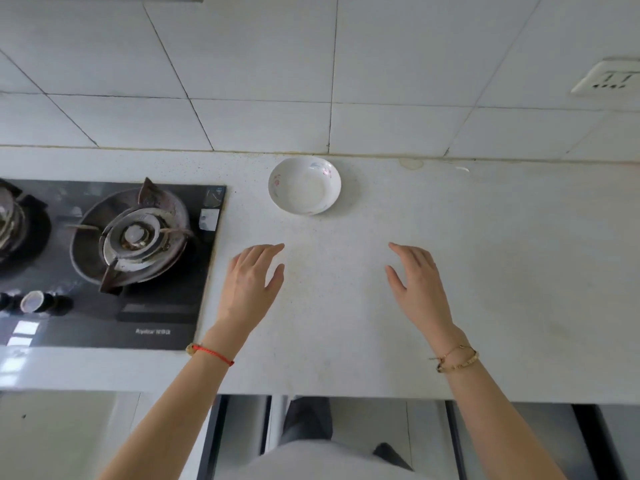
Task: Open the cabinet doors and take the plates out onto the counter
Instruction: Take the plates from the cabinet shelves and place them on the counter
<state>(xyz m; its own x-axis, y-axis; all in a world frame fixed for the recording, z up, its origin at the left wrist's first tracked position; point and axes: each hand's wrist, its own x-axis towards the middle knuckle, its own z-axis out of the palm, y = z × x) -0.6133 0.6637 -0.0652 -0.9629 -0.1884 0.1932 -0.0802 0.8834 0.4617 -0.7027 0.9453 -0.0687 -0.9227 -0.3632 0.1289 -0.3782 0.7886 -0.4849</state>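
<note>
A white deep plate (304,186) with small pink and blue flower marks sits on the pale speckled counter (485,271), close to the tiled back wall. My left hand (251,284) and my right hand (417,284) hover over the counter in front of the plate, palms down, fingers relaxed, holding nothing. Both hands are apart from the plate. Below the counter's front edge the cabinet fronts (429,434) show, with dark gaps between the panels; I cannot tell whether a door stands open.
A black glass gas hob (166,306) with a burner (133,235) lies to the left of the hands. A wall socket (609,79) is at the upper right. White wall tiles rise behind the counter.
</note>
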